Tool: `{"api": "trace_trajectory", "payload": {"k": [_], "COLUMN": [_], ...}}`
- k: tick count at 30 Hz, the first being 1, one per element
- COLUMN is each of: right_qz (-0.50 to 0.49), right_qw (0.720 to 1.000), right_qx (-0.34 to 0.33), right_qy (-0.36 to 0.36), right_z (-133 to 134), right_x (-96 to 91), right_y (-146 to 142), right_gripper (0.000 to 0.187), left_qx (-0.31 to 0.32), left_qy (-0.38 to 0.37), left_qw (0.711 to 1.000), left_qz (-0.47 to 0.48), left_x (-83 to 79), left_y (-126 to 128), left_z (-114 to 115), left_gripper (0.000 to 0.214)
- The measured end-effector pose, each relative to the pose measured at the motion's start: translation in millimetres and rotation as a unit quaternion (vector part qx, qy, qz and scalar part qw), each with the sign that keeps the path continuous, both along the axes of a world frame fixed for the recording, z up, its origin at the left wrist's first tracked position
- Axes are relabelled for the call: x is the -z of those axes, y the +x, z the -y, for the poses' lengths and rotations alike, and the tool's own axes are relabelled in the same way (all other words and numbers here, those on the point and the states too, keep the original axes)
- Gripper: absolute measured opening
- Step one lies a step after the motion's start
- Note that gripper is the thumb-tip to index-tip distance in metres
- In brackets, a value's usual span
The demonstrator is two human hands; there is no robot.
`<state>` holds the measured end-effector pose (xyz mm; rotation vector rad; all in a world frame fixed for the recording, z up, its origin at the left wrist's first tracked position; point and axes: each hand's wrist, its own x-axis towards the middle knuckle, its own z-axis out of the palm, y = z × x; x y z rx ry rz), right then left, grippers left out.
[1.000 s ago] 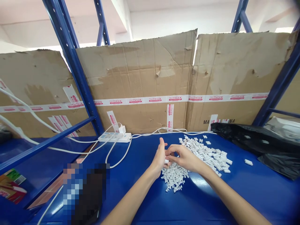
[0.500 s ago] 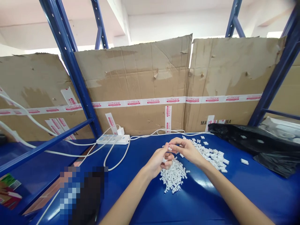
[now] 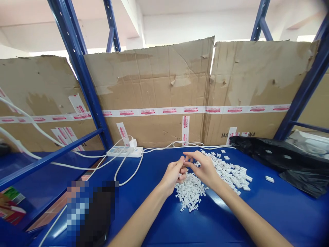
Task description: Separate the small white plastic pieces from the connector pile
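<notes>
Left fingers, right fingers: grip unclear | white pile partly hidden | black plastic right

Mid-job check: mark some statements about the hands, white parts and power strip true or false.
The bare left hand and bare right hand have their fingertips close together. True.
The heap of small white pieces lies right of the larger white rectangular pieces. False: the heap of small white pieces lies left of them.
A single white rectangular block lies apart, left of the crumpled black plastic. True.
The long white power strip lies right of that plastic. False: the power strip lies left of both hands.
</notes>
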<state>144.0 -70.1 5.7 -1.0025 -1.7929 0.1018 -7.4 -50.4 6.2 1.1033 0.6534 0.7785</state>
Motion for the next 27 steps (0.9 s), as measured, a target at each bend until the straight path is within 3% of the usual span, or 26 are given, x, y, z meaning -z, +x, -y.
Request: {"api": "trace_trajectory", "payload": {"k": [8,11,17,21,23,27], "right_qz": [-0.041,0.002,0.109,0.117,0.106,0.103], "right_qw": [0.987,0.991,0.994,0.990,0.992,0.983], "right_qx": [-0.091,-0.072,-0.004,0.072,0.070,-0.018], "right_qy": [-0.128,-0.112,0.003,0.021,-0.013,-0.151], "right_z": [4,5,2,-1,0,6], "right_x": [-11.5,-13.5,-1.7,4.6,2.3,-8.8], "right_y": [7,10,3,-2,1,10], "right_gripper": [0.017,0.022,0.021,0.020,0.018,0.011], "left_qx": [0.040,0.036,0.003,-0.030,-0.043,-0.109], "left_qy": [0.012,0.013,0.002,-0.049,-0.078,-0.062], "left_qw": [0.998,0.998,0.998,0.998,0.995,0.991], "left_qz": [-0.047,-0.057,-0.055,-0.038,-0.031,-0.050], "left_x": [-5.6,-8.3,-6.2,0.3,3.1,3.4], "left_y": [-10,-12,-7,-2,-1,-6], "left_z": [-6,-5,0,-3,-7,-15], "left_gripper": [0.065,0.065,0.060,0.058,0.057,0.061]}}
